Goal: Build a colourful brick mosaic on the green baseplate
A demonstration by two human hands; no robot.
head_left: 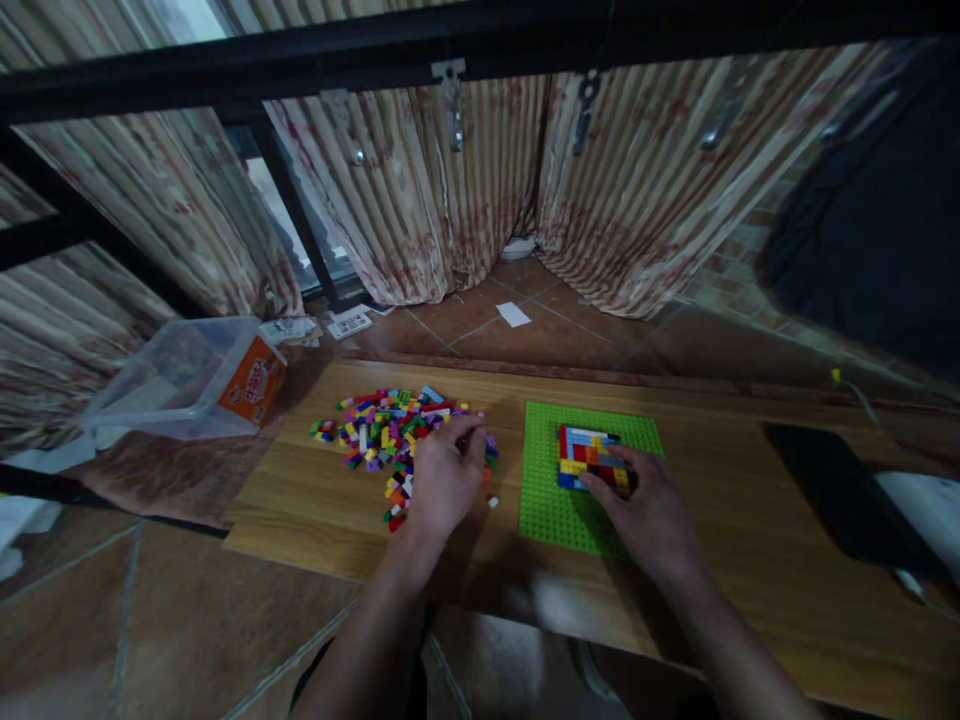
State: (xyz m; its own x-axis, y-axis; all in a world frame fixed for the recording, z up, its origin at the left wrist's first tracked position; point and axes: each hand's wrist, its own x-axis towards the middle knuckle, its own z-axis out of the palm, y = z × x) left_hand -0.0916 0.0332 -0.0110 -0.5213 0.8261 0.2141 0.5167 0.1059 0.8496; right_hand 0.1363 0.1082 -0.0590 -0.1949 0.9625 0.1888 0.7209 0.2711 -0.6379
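Observation:
My left hand [450, 470] hovers at the right side of a pile of loose toy bricks [386, 430] in many colours. Its thumb and fingers are pinched together, and whatever may be between them is too small to make out. On a green studded baseplate [544, 500] sits a low multicoloured brick build [581, 455], made of red, yellow, blue and other bricks. My right hand [649, 500] grips this build from the right, thumb at its near edge and fingers over its right end, hiding that part. One small white brick [493, 502] lies alone between pile and baseplate.
A clear plastic bin [187, 375] with an orange label stands left of the wooden table [300, 500]. At the right lie a dark flat object [817, 480] and a white object [926, 515] with a cable. Curtains [405, 200] hang behind; a white paper [514, 314] lies on the floor.

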